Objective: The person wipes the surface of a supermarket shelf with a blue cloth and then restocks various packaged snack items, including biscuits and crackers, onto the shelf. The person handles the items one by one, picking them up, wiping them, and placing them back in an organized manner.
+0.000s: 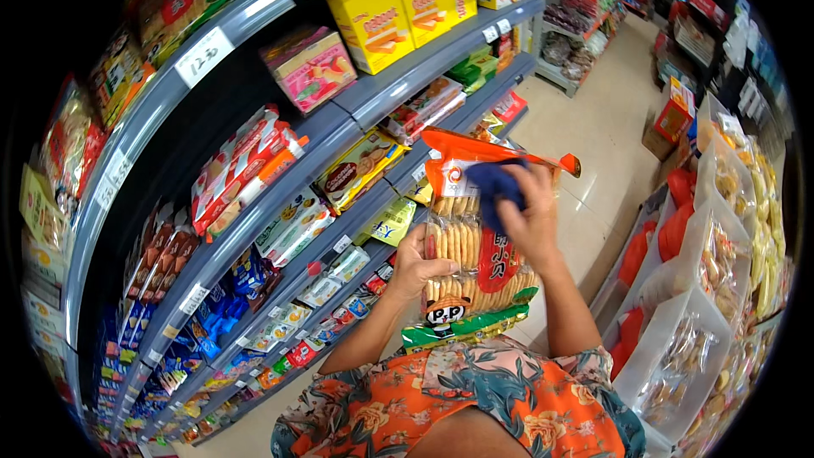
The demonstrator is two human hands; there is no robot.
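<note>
A large clear and orange packet of round biscuits (pixel 461 248) is held upright in front of my chest. My left hand (pixel 416 267) grips its left side, thumb across the front. In my right hand (pixel 534 210) is a bunched dark blue cloth (pixel 496 191), which lies over the upper right front of the packet. The packet's orange top edge slants down to the right, and a green band runs along its bottom. Part of the red label is hidden behind the cloth and my right hand.
Curved grey shelves (pixel 381 95) with packaged snacks rise on the left. Yellow boxes (pixel 407 13) and a pink box (pixel 310 70) stand on one shelf. To the right are translucent plastic bins (pixel 683 356) of wrapped food. A tiled aisle floor (pixel 585 127) runs between them.
</note>
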